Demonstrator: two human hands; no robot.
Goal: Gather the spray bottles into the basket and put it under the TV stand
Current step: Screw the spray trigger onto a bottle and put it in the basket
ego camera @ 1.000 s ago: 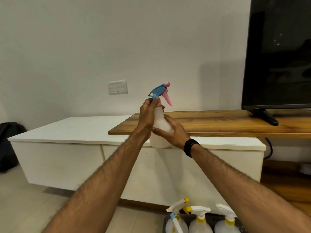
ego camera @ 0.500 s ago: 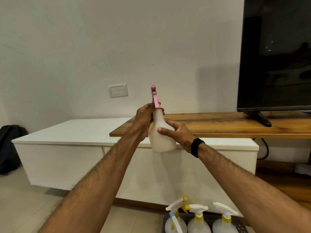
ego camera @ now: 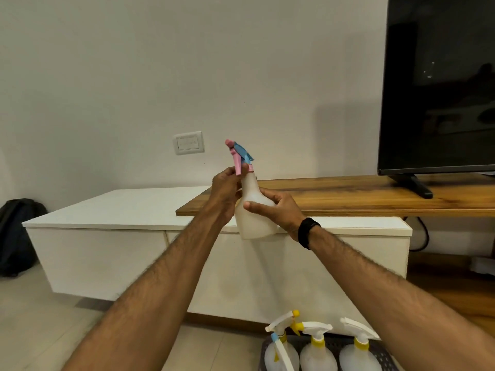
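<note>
Held up in front of the TV stand (ego camera: 348,194), the pink-and-blue spray bottle (ego camera: 253,210) has the right hand (ego camera: 276,210) wrapped round its body and the left hand (ego camera: 227,188) pinching its nozzle head. Twisting could loosen the head and spill; the basket (ego camera: 380,352) sits low, near right.

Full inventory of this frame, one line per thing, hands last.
held spray bottle: 1, translucent white with pink and blue head, mid-air in front of the stand
basket bottles: 3, white with yellow collars, one with a blue collar too, upright in the basket
basket: 1, dark grey, floor at bottom edge
TV stand: 1, white with wooden top shelf
TV: 1, black, on the shelf, right
wall switch: 1, white
bag: 1, black, floor, far left
wristband: 1, black, right wrist
left hand: at the bottle's neck
right hand: around its body
</note>
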